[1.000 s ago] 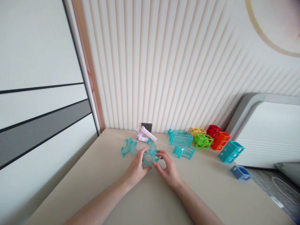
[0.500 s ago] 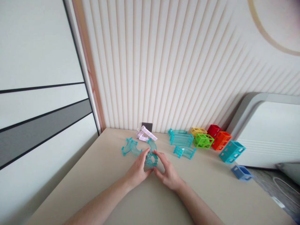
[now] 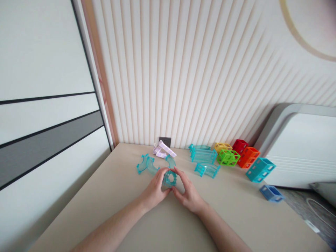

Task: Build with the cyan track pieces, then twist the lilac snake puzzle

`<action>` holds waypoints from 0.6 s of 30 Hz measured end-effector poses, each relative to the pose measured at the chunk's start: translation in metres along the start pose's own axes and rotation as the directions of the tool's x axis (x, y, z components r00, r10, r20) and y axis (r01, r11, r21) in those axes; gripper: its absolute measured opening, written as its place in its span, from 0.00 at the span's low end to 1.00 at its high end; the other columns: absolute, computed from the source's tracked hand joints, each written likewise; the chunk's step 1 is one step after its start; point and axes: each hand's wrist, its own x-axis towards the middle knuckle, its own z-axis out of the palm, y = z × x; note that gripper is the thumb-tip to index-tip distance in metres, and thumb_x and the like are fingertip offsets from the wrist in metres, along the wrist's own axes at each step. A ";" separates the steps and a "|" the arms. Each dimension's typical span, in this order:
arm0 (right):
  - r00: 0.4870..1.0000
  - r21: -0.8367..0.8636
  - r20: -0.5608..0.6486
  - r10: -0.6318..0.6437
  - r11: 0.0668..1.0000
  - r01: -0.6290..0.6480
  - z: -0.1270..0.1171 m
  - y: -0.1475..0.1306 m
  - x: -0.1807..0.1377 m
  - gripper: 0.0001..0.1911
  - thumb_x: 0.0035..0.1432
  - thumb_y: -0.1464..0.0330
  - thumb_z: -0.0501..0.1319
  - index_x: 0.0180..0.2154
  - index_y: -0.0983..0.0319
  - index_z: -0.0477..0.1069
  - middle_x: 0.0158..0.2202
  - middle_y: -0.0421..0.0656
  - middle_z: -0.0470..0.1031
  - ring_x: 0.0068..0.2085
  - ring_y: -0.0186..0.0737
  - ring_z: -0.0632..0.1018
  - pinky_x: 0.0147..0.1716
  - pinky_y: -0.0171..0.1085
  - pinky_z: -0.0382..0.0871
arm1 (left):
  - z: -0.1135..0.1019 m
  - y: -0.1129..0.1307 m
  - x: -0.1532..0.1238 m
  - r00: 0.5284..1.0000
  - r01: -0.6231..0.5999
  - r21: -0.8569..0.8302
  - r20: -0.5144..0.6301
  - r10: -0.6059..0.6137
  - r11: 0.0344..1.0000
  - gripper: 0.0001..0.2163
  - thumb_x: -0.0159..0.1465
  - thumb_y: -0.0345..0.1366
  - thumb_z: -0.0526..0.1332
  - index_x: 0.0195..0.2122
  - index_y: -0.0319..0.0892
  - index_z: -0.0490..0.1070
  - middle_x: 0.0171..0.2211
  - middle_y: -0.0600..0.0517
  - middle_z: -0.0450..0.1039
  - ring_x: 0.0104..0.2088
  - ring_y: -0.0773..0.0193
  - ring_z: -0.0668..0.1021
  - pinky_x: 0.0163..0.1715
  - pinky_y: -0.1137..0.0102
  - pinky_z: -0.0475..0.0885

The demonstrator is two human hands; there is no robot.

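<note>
At table (image 3: 115,185), left hand (image 3: 154,189) and right hand (image 3: 189,195) gripping teal cube (image 3: 167,180), room toward left edge

Teal block (image 3: 167,180) turned, round hole (image 3: 172,178) now farther right

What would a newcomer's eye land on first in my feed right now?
Probably the brightly coloured frame blocks, red through blue, toward the right of the table. Next, the left hand and right hand, cupped around a clear teal piece with a round hole. Beyond them, pale purple pieces lie near the black wall socket.
</note>
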 end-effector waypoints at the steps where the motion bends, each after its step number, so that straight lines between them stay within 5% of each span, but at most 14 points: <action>1: 1.000 0.004 -0.002 0.004 1.000 -0.004 0.000 0.000 0.000 0.39 0.60 0.72 0.59 0.69 0.56 0.46 0.64 0.50 0.64 0.64 0.48 0.66 0.63 0.53 0.61 | 0.000 0.000 0.000 1.000 -0.001 -0.003 -0.004 0.001 1.000 0.33 0.56 0.22 0.64 0.61 0.48 0.55 0.59 0.43 0.65 0.61 0.51 0.69 0.60 0.52 0.67; 10: 0.993 0.201 -0.068 0.097 0.976 -0.081 0.007 0.005 -0.003 0.35 0.66 0.61 0.58 0.69 0.55 0.47 0.64 0.52 0.63 0.60 0.48 0.71 0.60 0.52 0.65 | -0.004 0.004 0.002 0.986 -0.115 0.013 -0.121 0.116 0.993 0.26 0.61 0.27 0.64 0.58 0.47 0.55 0.58 0.40 0.64 0.60 0.50 0.70 0.57 0.53 0.69; 18: 0.968 0.430 -0.054 0.245 0.880 -0.199 0.017 0.005 0.000 0.31 0.65 0.55 0.58 0.65 0.55 0.56 0.43 0.45 0.76 0.45 0.44 0.78 0.48 0.46 0.74 | -0.003 0.002 0.001 0.983 -0.139 0.027 -0.115 0.141 0.990 0.25 0.62 0.26 0.63 0.57 0.48 0.55 0.60 0.39 0.61 0.62 0.48 0.68 0.57 0.49 0.69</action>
